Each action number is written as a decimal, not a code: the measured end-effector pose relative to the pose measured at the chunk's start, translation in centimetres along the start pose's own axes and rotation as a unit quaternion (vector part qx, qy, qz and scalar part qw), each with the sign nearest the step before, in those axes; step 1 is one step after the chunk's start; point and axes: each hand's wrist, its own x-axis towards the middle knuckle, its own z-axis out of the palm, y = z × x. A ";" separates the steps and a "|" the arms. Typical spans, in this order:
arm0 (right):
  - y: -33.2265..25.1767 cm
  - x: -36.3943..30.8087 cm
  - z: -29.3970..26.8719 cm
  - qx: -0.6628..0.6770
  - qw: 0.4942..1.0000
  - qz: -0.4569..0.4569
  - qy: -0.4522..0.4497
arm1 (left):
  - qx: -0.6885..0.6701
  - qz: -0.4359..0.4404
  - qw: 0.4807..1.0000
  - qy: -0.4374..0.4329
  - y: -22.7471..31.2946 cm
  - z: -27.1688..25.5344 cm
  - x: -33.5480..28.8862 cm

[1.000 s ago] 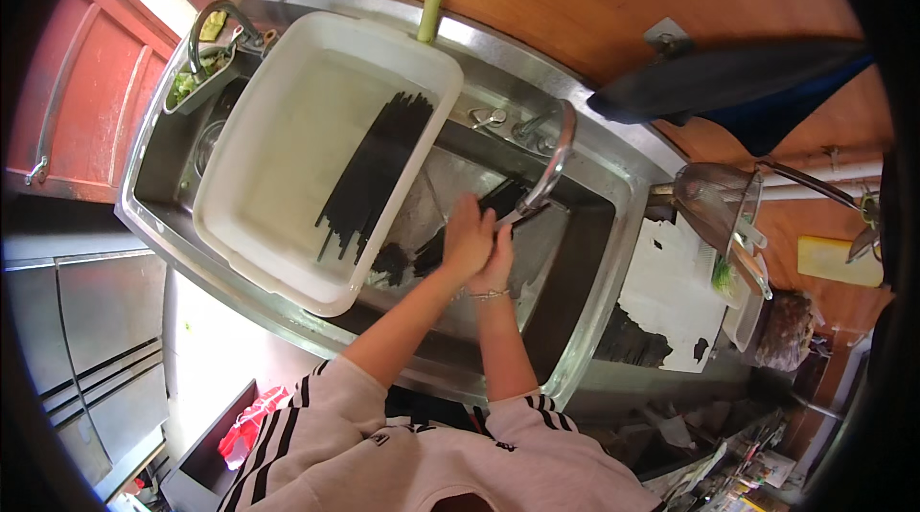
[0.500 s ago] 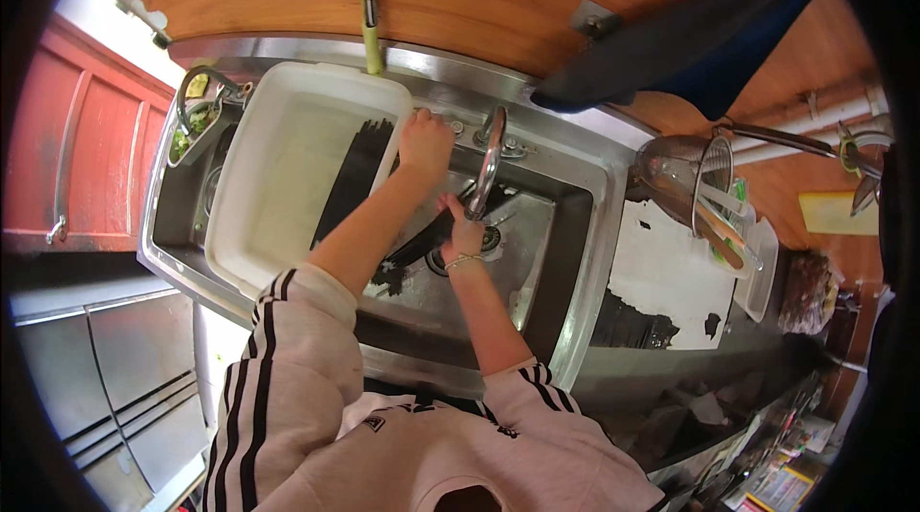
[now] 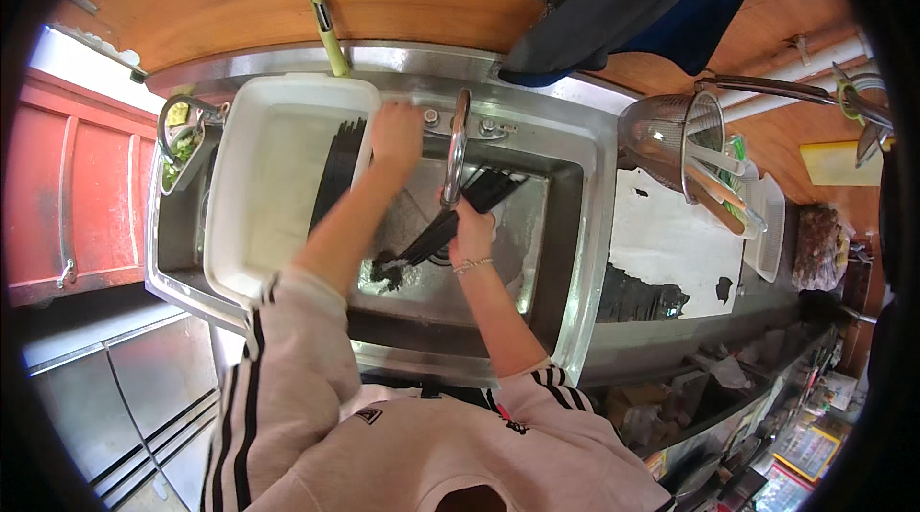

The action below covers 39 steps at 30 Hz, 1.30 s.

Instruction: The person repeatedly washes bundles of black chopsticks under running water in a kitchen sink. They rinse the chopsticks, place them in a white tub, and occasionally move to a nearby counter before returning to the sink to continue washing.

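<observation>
My right hand (image 3: 471, 234) is closed around the middle of a bundle of long black strips (image 3: 494, 188), below the curved tap spout (image 3: 457, 153) and over the sink basin (image 3: 546, 215). The bundle's upper ends fan out to the right; its ragged, clumped lower end (image 3: 388, 273) hangs to the left. My left hand (image 3: 396, 132) is curled between the white tub's (image 3: 251, 287) right rim and the tap knob (image 3: 431, 116); its fingertips and what they grip are hidden. More black strips (image 3: 337, 167) lie against the right side of the tub, partly behind my left forearm.
On the right counter, a white board (image 3: 661, 244) carries a ragged black sheet (image 3: 632, 296). Behind it stand a mesh strainer (image 3: 704, 129) and a white tray (image 3: 764, 234). A dark cloth (image 3: 623, 19) hangs above the sink. Greens sit in a corner caddy (image 3: 177, 159).
My right hand has raised and turned the black bundle, so its strips now fan out to the upper right. My left hand stays near the tap knob. The view has shifted slightly.
</observation>
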 end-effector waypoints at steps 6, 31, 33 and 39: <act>-4.9 -5.7 -0.4 -0.095 0.981 -0.164 -0.037 | -0.729 -0.431 0.428 -0.314 7.5 8.3 -16.8; -7.9 -16.2 -10.2 0.113 0.963 -0.238 0.053 | -0.165 0.194 0.881 -0.399 5.2 -2.4 -22.3; -6.7 -16.3 -10.3 0.108 0.959 -0.249 0.084 | -0.491 0.109 0.817 -0.282 6.4 -5.5 -22.8; -3.9 -19.6 -8.6 0.188 0.963 -0.163 0.102 | -0.279 0.152 0.927 -0.201 12.5 -15.8 -24.1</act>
